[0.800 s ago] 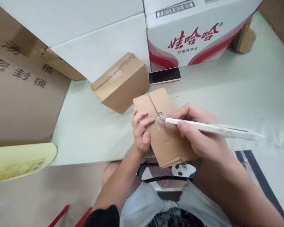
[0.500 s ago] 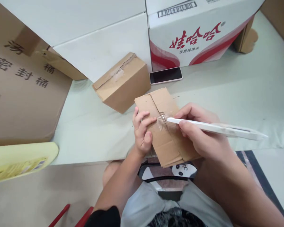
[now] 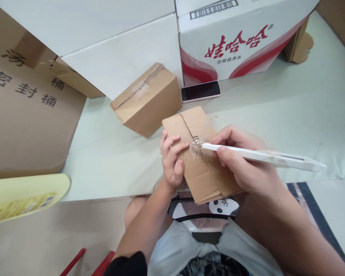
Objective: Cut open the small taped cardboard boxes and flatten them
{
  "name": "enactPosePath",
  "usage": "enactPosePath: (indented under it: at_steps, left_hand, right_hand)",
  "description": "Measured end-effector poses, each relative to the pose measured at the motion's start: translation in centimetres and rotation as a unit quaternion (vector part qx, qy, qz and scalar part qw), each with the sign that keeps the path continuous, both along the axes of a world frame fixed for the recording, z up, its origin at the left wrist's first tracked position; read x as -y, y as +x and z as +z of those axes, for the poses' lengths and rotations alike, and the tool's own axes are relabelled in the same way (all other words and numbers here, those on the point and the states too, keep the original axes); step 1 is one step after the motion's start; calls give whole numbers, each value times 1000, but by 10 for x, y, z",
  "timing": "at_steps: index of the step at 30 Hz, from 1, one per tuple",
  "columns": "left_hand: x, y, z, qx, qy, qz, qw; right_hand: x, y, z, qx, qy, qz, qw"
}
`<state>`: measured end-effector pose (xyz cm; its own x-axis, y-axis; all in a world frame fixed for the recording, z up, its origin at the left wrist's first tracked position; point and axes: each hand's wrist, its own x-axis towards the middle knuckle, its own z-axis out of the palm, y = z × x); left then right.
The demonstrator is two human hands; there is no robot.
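A small cardboard box (image 3: 199, 174) is tilted at the table's front edge, above my lap. Its top seam is torn around a wrinkled patch of clear tape (image 3: 196, 151). My left hand (image 3: 172, 163) grips the box's left side, fingers laid over the top and the index fingertip beside the tape. In my right hand (image 3: 244, 161) is a slim white utility knife (image 3: 254, 154), pinched near its front end. Its thin tip meets the taped seam, close to my left index finger. The underside of the box is hidden.
A second cardboard box (image 3: 151, 101) with a torn strip stands behind, beside a phone (image 3: 200, 91). Large white cartons (image 3: 198, 53) line the back. At left are a big brown carton (image 3: 31, 126) and a yellow container (image 3: 28, 195). Pale cloth (image 3: 299, 115) covers the table.
The whole view has shifted very slightly. Both hands, the box and the knife hold nearly the same places, with the knife's tip still at the tape.
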<state>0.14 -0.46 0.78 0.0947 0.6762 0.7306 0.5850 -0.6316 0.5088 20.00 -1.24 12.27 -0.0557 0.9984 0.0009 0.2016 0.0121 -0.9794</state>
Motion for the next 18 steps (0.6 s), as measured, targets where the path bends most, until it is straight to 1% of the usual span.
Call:
enactPosePath:
  at_steps: [10,15,18]
  left_hand:
    - [-1,-2,0,3,0,-14,1000]
    - [1,-4,0,2,-12,-19,1000]
    - [2,-6,1,-7,-19,-29,999]
  right_hand:
    - [2,3,0,1,2,4,1000]
    - [3,3,0,4,2,13,1000]
    - [4,3,0,6,4,6,1000]
